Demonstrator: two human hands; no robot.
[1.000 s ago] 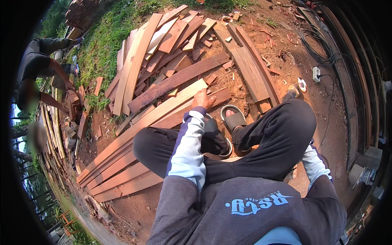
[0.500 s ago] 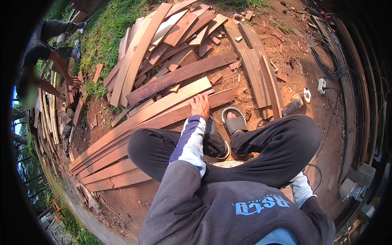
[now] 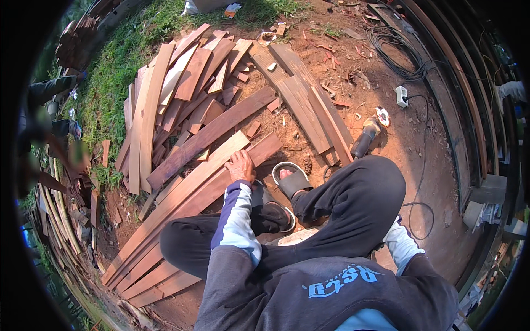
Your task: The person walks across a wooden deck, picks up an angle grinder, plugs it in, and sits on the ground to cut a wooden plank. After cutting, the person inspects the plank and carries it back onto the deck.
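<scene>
My left hand (image 3: 241, 166) lies over the near stack of long wooden planks (image 3: 187, 196), close to their far right end. Its fingers are bent across a reddish-brown plank (image 3: 265, 150). Only the white-and-grey sleeve (image 3: 402, 245) of my right arm shows, beyond my right knee; my right hand is hidden behind my leg. An angle grinder (image 3: 366, 136) with a worn disc lies on the dirt past my right knee.
A loose heap of planks (image 3: 193, 83) spreads beyond. More boards (image 3: 309, 110) lie ahead of my sandals. At right are a white socket block (image 3: 402, 95), its cord, a black cable coil (image 3: 395, 52) and long dark beams (image 3: 452, 83). Another person (image 3: 44, 121) is at far left.
My view has turned, so the planks and grinder appear further left and the ground at right shows more. My left hand stays on the plank.
</scene>
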